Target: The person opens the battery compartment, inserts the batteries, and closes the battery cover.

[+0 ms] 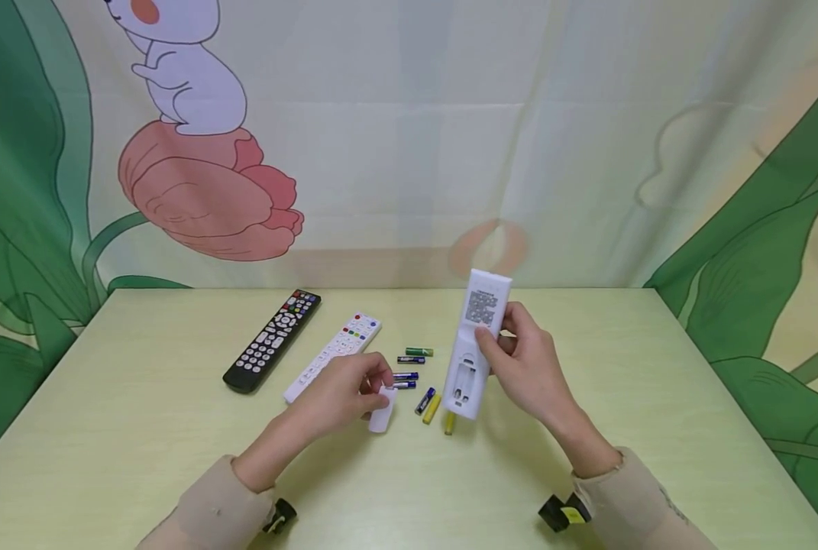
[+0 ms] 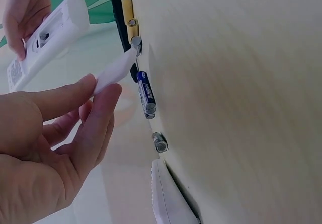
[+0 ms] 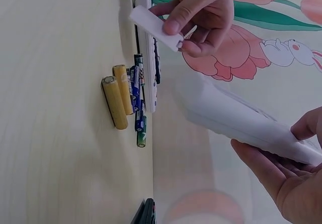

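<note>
2 hands are at work above the desk [image 1: 147, 435]. Left hand [image 1: 343, 389]: thumb and fingers pinch a small white cover [image 1: 380, 418], held clear of the surface near the batteries. Right hand [image 1: 532, 374]: thumb lies across the back of a white remote [image 1: 455, 351], other fingers gripping from behind. This remote is off the desk, raised at a slight tilt, back towards the head camera, printed label [image 1: 480, 307] on the upper part. Towards its lower end the battery compartment [image 1: 465, 382] is uncovered, metal contacts visible; the cover is apart from it.

Loose batteries counted: 7, on the desk between the hands, comprising 1 green battery [image 1: 418, 352], 4 blue-and-dark batteries [image 1: 425, 401] and 2 yellow batteries [image 1: 431, 409]. In the head view, 1 yellow cell is partly hidden by the raised remote.

Left of these, 1 other white remote [image 1: 329, 355] lies buttons up, partly covered by the left hand. Farther left, 1 black remote [image 1: 271, 344] lies buttons up. A dark object [image 3: 146, 213] enters the right wrist view's lower edge; identity cannot be told. Behind the desk hangs a printed curtain [image 1: 395, 153].
</note>
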Available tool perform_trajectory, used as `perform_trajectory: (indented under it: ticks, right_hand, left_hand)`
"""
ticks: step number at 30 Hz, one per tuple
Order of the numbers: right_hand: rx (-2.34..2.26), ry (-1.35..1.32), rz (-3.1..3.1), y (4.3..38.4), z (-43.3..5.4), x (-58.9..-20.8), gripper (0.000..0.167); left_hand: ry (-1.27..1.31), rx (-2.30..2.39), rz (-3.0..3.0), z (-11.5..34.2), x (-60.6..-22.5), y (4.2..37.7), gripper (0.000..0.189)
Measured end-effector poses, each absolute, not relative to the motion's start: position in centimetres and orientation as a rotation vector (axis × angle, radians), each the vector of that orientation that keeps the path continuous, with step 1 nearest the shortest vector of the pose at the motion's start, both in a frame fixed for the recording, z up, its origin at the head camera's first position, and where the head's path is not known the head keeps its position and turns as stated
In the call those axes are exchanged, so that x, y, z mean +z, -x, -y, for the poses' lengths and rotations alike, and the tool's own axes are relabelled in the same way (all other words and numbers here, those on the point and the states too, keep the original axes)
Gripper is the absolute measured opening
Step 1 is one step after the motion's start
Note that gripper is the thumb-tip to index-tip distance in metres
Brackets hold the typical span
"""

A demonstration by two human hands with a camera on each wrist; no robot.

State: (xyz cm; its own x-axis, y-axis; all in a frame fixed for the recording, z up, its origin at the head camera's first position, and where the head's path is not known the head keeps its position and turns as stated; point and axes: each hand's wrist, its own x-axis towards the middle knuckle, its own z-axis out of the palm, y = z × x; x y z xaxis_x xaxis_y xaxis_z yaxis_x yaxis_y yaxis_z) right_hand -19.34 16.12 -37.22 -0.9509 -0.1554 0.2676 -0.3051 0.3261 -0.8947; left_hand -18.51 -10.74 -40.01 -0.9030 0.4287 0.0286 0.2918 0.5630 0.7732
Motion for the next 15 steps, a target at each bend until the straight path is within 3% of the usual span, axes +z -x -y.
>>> perform_trajectory:
  ticks: [15]
  right_hand:
    - [1.696,-0.405,2.453,19.41,-16.23,-37.12,0.033]
  left_hand:
    - [-0.485,1.089,-2.663,10.49,-40.38,18.78,0.019]
